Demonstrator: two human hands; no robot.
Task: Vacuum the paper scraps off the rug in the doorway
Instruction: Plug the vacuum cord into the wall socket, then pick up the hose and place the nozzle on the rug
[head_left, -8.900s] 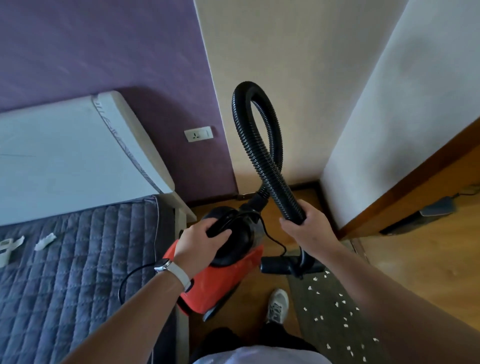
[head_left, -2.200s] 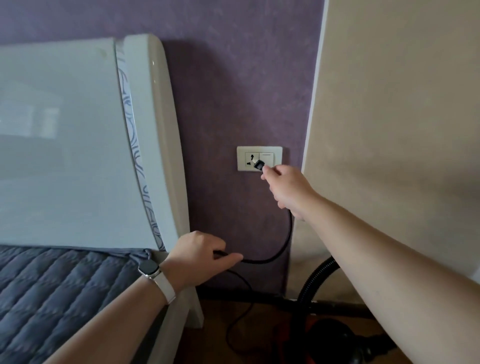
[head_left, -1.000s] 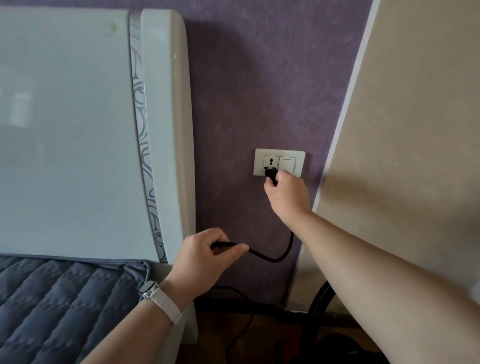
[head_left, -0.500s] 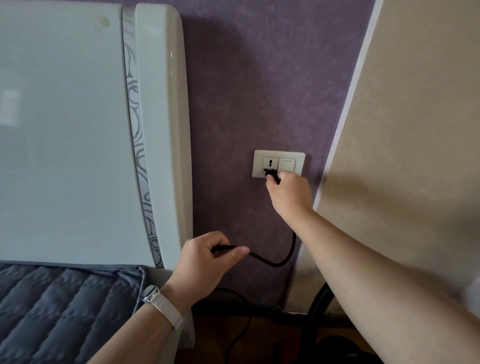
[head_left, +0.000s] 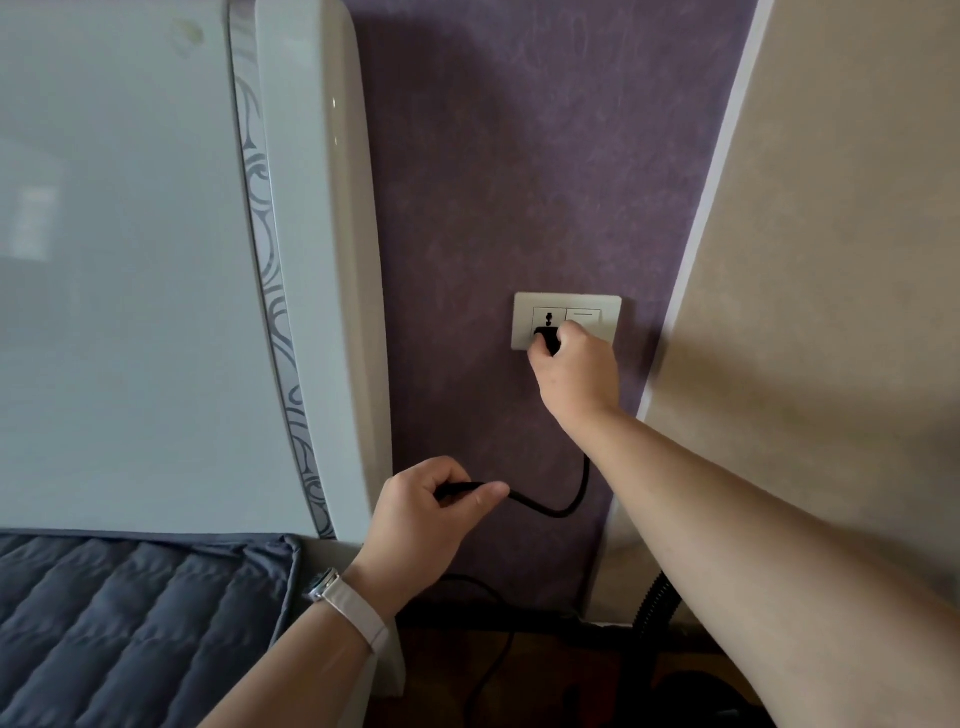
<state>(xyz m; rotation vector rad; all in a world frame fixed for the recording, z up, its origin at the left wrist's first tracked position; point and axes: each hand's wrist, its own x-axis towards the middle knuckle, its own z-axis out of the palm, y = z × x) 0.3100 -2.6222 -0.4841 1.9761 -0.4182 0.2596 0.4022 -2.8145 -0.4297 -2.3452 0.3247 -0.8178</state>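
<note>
A white wall socket (head_left: 566, 312) sits on the purple wall. My right hand (head_left: 574, 371) grips the black plug (head_left: 548, 338) against the socket's lower holes. The black power cord (head_left: 563, 501) loops down from the plug to my left hand (head_left: 423, 512), which pinches it between thumb and fingers. Below, the cord (head_left: 488, 675) drops to the floor. A piece of the vacuum's ribbed black hose (head_left: 652, 605) shows under my right forearm. The vacuum body, the rug and the paper scraps are out of view.
A glossy white headboard (head_left: 306, 270) stands at the left, with the grey quilted mattress (head_left: 135, 618) below it. A beige wall (head_left: 831, 260) meets the purple wall at the right. Dark wooden floor (head_left: 545, 680) shows at the bottom.
My right hand brought the plug from the socket's switch side down to the socket holes. My left hand kept its pinch on the cord. The vacuum stands on the floor, out of my hands.
</note>
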